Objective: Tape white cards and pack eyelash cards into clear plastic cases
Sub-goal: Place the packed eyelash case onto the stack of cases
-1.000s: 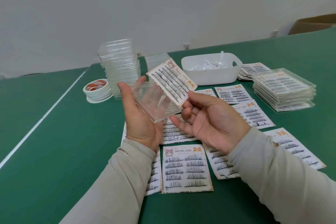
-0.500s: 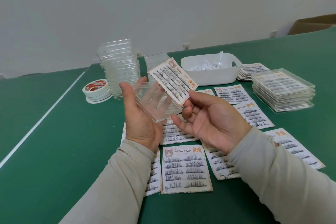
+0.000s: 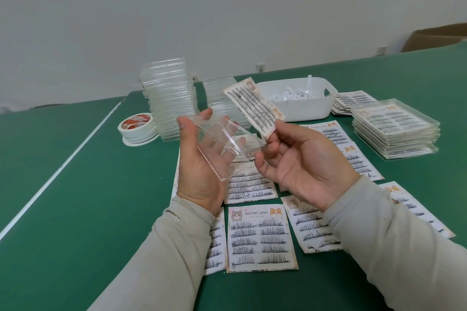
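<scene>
My left hand point(image 3: 202, 156) holds a clear case point(image 3: 225, 144) up in the air. My thumb and fingers point(image 3: 183, 122) curl round its edges, and the case sits tilted across my palm. I cannot tell if its lid is open. My right hand point(image 3: 300, 166) is just beside the case. Its fingers point(image 3: 271, 142) pinch the bottom corner of one eyelash card point(image 3: 252, 106), and the card sticks up above the case, close to its far end but not inside it yet.

Under the case, more eyelash cards point(image 3: 261, 237) lie flat on the green table point(image 3: 75, 209). Behind the case stands a tall pile of empty cases point(image 3: 169, 93). Left of the case sit rolls of tape point(image 3: 137, 125). Behind the case and to the right is a white bin point(image 3: 298, 101) with paper scraps. Far right of the case is a pile of packed cases point(image 3: 394, 129).

I think the next thing is to slide the card in. It could go wrong. I hold the card by one small corner, so it may bend or slip out. If it goes in crooked, it may catch on the case rim. The case is smooth, so a hard push may knock it from my palm.
</scene>
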Demonstrator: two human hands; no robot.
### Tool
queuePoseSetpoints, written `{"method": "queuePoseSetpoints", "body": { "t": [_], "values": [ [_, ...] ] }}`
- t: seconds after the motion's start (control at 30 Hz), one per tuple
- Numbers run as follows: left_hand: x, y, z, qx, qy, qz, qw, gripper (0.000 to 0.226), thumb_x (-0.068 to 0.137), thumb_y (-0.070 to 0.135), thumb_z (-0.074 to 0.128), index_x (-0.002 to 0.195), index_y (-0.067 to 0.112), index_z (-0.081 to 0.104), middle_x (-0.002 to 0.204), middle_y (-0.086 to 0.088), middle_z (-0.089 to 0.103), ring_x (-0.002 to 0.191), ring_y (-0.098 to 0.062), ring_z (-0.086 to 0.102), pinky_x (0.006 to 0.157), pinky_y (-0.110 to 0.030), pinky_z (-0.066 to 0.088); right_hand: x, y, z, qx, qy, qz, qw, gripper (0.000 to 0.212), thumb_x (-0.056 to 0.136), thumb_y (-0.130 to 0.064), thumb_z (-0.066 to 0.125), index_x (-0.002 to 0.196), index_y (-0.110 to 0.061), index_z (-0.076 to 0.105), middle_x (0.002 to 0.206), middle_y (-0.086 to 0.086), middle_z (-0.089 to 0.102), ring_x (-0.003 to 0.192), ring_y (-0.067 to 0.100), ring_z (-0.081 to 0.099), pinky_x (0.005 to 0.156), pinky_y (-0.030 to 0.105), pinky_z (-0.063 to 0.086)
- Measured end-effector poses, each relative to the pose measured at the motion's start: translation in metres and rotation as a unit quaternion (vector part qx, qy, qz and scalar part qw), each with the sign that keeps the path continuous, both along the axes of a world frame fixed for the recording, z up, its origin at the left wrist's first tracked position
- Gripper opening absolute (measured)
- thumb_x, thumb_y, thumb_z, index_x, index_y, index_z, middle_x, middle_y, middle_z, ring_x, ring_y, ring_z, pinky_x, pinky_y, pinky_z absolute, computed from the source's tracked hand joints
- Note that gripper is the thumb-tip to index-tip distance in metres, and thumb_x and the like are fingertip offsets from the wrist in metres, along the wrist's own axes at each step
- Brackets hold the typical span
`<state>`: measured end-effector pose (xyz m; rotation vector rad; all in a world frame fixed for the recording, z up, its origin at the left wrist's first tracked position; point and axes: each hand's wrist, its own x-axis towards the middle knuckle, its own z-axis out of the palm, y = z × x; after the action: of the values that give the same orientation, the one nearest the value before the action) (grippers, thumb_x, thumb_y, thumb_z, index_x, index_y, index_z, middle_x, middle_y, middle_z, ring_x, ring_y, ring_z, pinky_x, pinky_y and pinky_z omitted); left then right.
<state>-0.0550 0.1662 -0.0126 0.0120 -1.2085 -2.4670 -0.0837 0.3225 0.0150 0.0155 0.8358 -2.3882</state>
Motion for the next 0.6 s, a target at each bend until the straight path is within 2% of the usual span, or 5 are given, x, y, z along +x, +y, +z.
{"method": "queuePoseSetpoints", "body": {
  "t": [0.17, 0.3, 0.37, 0.5, 0.6],
  "values": [
    [-0.001, -0.006, -0.003, -0.009, -0.044, -0.074, 0.996, 0.059, 0.084, 0.065, 0.058, 0.119, 0.017, 0.059, 0.120, -0.019, 0.066, 0.110, -0.032, 0.066, 0.088, -0.050, 0.057, -0.008, 0.015, 0.009, -0.017, 0.078, -0.068, 0.995, 0.023, 0.092, -0.017, 0.062, 0.082, -0.004, 0.078, 0.070, 0.003, 0.059, 0.058, 0.010, 0.053, 0.068, 0.033, 0.059],
    [-0.002, -0.004, -0.009, -0.024, -0.076, -0.117, 0.990, 0.062, 0.081, 0.074, 0.056, 0.104, 0.017, 0.064, 0.118, -0.019, 0.067, 0.105, -0.034, 0.067, 0.084, -0.054, 0.057, -0.011, 0.021, 0.013, -0.024, 0.124, -0.115, 0.985, 0.018, 0.098, -0.016, 0.057, 0.093, -0.006, 0.071, 0.074, 0.005, 0.063, 0.060, 0.011, 0.054, 0.075, 0.036, 0.060],
    [-0.003, -0.003, -0.009, -0.030, -0.092, -0.128, 0.987, 0.069, 0.078, 0.076, 0.057, 0.106, 0.013, 0.065, 0.116, -0.022, 0.068, 0.100, -0.035, 0.069, 0.082, -0.055, 0.058, -0.011, 0.021, 0.014, -0.028, 0.134, -0.126, 0.983, 0.018, 0.099, -0.015, 0.055, 0.095, -0.006, 0.070, 0.077, 0.006, 0.066, 0.060, 0.011, 0.057, 0.076, 0.037, 0.061],
    [-0.002, -0.003, -0.007, -0.041, -0.104, -0.183, 0.977, 0.071, 0.076, 0.075, 0.059, 0.102, 0.010, 0.066, 0.119, -0.030, 0.067, 0.094, -0.038, 0.071, 0.095, -0.064, 0.051, -0.013, 0.025, 0.014, -0.030, 0.172, -0.152, 0.973, 0.018, 0.101, -0.014, 0.055, 0.094, -0.007, 0.070, 0.079, 0.007, 0.072, 0.064, 0.013, 0.065, 0.082, 0.038, 0.061],
    [-0.002, -0.003, -0.007, -0.053, -0.105, -0.225, 0.967, 0.073, 0.076, 0.074, 0.061, 0.108, 0.008, 0.063, 0.124, -0.033, 0.064, 0.095, -0.039, 0.071, 0.091, -0.063, 0.052, -0.016, 0.030, 0.014, -0.018, 0.198, -0.169, 0.965, 0.018, 0.099, -0.013, 0.059, 0.089, -0.008, 0.074, 0.082, 0.007, 0.074, 0.071, 0.013, 0.069, 0.081, 0.035, 0.060]
  ]
}}
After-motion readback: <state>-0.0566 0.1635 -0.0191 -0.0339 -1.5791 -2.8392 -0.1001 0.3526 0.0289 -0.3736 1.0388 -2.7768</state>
